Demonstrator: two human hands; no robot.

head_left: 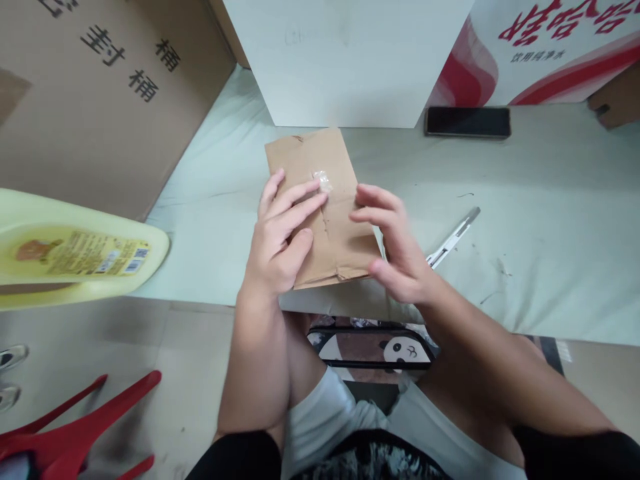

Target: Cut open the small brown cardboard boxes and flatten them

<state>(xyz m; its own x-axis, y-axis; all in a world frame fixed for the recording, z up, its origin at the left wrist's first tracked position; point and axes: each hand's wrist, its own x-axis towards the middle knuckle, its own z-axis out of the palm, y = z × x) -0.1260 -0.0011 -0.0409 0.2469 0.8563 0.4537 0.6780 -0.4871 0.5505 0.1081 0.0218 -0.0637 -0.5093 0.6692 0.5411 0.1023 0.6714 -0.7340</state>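
A brown paper parcel (336, 220) with a bit of clear tape on top lies on the pale table (540, 220) near its front edge. My left hand (283, 233) rests flat on the parcel's left side, fingers stretched toward the tape. At the parcel's right edge is my right hand (395, 240), its fingers curved and apart, the fingertips touching the paper. Neither hand grips anything.
A box cutter (455, 238) lies just right of my right hand. A black phone (467, 122) lies at the back, a white box (345, 60) behind the parcel, a big cardboard box (100, 93) at left, a yellow bottle (75, 257) at the left edge.
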